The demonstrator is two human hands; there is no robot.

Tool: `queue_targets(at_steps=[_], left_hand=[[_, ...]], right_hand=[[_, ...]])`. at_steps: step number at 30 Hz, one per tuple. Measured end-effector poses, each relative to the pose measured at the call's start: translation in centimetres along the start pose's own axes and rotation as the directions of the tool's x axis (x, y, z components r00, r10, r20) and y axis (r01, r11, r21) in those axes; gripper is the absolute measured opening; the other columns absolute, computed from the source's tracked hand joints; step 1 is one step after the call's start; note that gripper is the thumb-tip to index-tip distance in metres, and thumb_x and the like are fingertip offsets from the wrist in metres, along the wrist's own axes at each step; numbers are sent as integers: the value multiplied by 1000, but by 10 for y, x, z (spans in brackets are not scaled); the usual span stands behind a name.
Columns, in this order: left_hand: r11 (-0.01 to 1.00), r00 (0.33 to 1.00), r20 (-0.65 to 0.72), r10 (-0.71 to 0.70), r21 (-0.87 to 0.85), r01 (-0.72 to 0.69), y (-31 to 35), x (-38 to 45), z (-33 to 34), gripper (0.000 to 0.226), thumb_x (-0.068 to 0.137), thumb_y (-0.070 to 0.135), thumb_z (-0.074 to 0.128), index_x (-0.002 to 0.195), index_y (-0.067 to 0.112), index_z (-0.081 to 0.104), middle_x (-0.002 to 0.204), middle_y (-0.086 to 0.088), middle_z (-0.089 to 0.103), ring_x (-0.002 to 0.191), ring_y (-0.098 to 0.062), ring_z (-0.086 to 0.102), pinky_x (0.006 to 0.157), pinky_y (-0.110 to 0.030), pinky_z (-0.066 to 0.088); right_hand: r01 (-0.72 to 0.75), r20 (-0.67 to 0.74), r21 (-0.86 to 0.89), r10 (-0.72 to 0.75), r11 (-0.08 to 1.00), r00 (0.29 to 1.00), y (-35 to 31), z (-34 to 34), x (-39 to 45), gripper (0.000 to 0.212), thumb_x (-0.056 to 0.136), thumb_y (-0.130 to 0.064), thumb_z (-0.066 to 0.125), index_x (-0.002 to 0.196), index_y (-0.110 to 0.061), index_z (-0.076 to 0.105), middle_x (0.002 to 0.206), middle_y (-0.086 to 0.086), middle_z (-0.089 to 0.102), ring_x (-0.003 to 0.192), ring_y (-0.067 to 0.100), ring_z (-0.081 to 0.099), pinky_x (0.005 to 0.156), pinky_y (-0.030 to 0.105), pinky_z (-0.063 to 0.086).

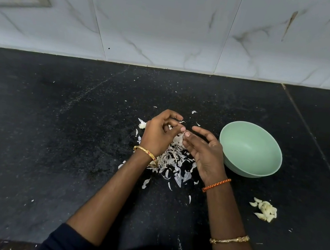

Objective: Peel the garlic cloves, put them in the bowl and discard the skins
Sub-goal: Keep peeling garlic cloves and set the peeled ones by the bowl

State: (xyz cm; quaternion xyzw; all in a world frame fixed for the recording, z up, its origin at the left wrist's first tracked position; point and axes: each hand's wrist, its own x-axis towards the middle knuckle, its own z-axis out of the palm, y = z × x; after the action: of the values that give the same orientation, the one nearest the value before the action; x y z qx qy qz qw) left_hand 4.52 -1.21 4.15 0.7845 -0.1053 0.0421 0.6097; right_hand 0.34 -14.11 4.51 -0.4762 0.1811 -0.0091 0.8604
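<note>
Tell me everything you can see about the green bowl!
The green bowl is round, pale mint and smooth, plastic or glazed by the look of it. It stands upright on the black counter, to the right of the garlic skins, and looks empty inside. The right hand overlaps its left rim from this view; whether they touch is unclear. The peeled cloves lie on the counter nearer the person, apart from it.

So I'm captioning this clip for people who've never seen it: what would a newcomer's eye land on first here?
Probably the two hands, left hand and right hand, meeting fingertip to fingertip at the centre of the black countertop, above a white heap of garlic skins. Next, the mint-green bowl just right of the hands, which looks empty. Last, the small pile of peeled garlic cloves on the counter near the bowl, not in it.
</note>
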Motion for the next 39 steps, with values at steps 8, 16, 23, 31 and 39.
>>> queue_targets(at_steps=[8, 16, 23, 31, 39], left_hand=[[964, 993, 15, 117, 238, -117, -1, -8, 2, 15, 88, 7, 64, 99, 16, 58, 75, 16, 62, 50, 0, 48, 51, -15, 37], [975, 997, 69, 45, 214, -59, 1, -7, 3, 23, 89, 5, 61, 100, 19, 46, 76, 11, 62, 59, -1, 55, 56, -12, 41], [977, 996, -89, 7, 211, 12, 0, -3, -5, 8, 89, 16, 65, 85, 22, 66, 75, 18, 62, 65, 4, 56, 58, -12, 41], [970, 990, -27, -135, 198, 138, -3, -8, -9, 30, 88, -6, 43, 82, 15, 64, 75, 8, 60, 52, 3, 48, 47, -9, 34], [952, 955, -37, -293, 86, 295, -4, -6, -7, 35, 91, 22, 56, 57, 11, 59, 39, 14, 45, 38, -1, 37, 52, -21, 32]], right_hand=[[49, -66, -56, -53, 997, 996, 8, 4, -1, 27, 77, 7, 72, 99, -4, 59, 92, 20, 70, 78, 18, 71, 70, 26, 58], [277, 121, -649, -263, 709, 957, 7, -3, 3, 32, 80, -8, 76, 101, -21, 56, 82, 1, 72, 79, 7, 70, 74, 21, 56], [243, 72, -450, -237, 859, 969, 12, -1, 1, 31, 82, -4, 73, 108, -9, 58, 84, 4, 72, 82, 14, 71, 68, 23, 57], [170, 21, -240, -170, 956, 985, 14, 0, 3, 27, 83, 1, 69, 106, -9, 60, 89, 8, 72, 86, 17, 70, 70, 25, 57], [114, 24, -168, -111, 979, 994, 14, -1, 7, 26, 84, 2, 67, 106, -10, 60, 92, 6, 72, 86, 13, 68, 69, 23, 56]])
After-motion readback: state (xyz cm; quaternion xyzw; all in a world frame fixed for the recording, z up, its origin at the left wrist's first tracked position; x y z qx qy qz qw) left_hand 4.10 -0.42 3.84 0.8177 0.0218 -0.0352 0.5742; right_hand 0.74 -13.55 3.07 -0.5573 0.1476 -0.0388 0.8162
